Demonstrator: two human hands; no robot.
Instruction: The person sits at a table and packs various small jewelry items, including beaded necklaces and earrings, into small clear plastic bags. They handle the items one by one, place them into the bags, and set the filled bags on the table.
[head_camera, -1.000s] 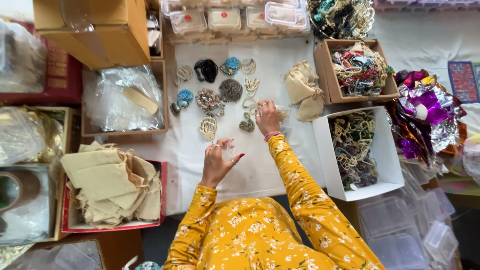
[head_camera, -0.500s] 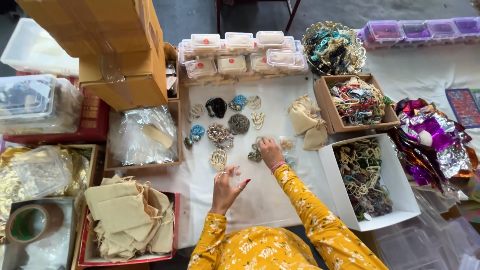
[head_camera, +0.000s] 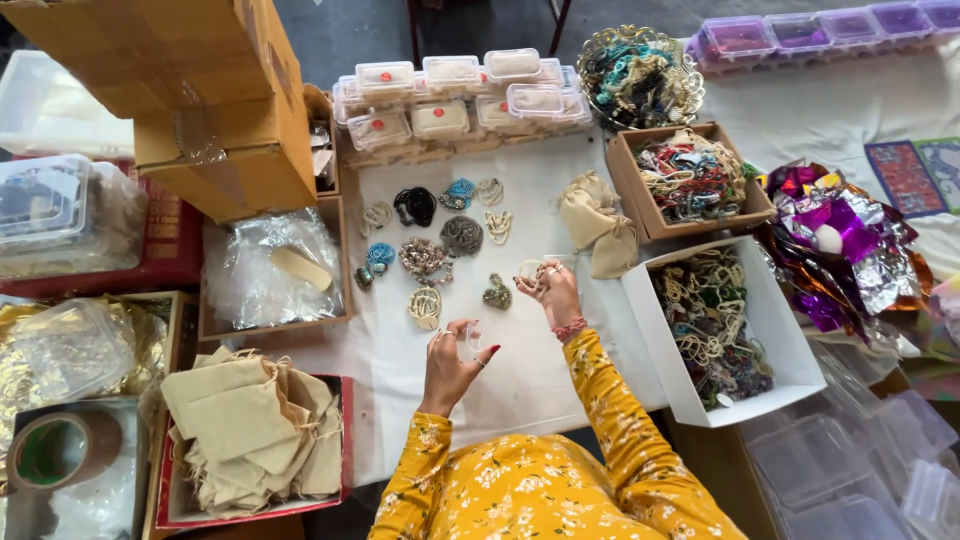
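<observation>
Looks like sorting is partway: about a dozen little bead bundles (head_camera: 461, 236) already laid out on the white counter (head_camera: 560, 380), while the white box (head_camera: 700, 400) at 3 o'clock is still heaped with tangled strands. Right hand (head_camera: 552, 290) is pinching a pale looped strand (head_camera: 530, 270) just above the counter at center. Left hand (head_camera: 455, 360) is half-curled around something small and clear, can't make out what. Cloth pouches (head_camera: 245, 430) sit at 8 o'clock.
</observation>
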